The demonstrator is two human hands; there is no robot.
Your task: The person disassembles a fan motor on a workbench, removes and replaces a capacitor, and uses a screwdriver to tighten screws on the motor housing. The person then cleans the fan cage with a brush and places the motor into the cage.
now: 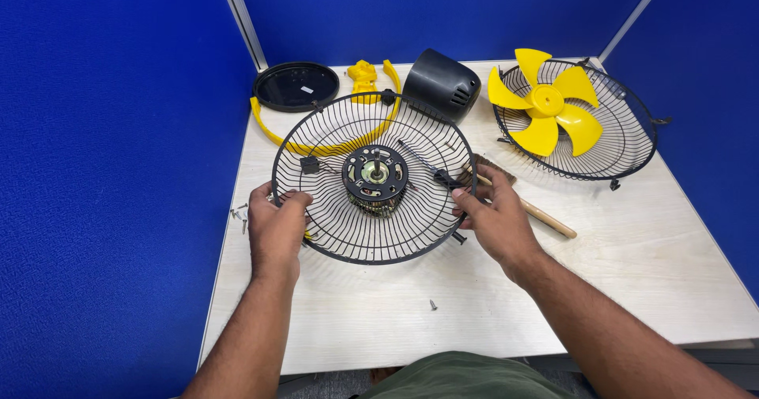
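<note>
Head view: we are looking down at a disassembled fan spread over a pale wooden table [632, 264], and both hands are on one part in the middle of the frame.
Thing in hand: the black wire rear guard [375, 179] is sitting at centre frame, its motor [375, 176] with the bare shaft pointing up at us from the hub.
Left hand: the left hand [277, 229] is curling its fingers around the guard's rim at lower left, gripping it.
Right hand: the right hand [492, 217] is clasping the rim on the right side, thumb on top, fingers wrapped under.
Step in hand: we are judging that the guard with the motor is being steadied or turned on the table, both hands holding opposite edges.
Next move calls for: we are thinking an even two-handed grip, since the motor is weighing on the centre, and care for the loose screws [239, 216] lying just left of the left hand and the single screw [432, 305] below the guard.
Surface: at upper right the front guard [624, 142] is cradling the yellow blade [545, 102]; at top centre are lying a black motor cover [441, 84], a round black plate [296, 86] and yellow plastic pieces [364, 79]; a wooden-handled brush [526, 207] is poking out past the right hand.
Room: blue partition panels [111, 130] are closing in the table on the left and the back.
</note>
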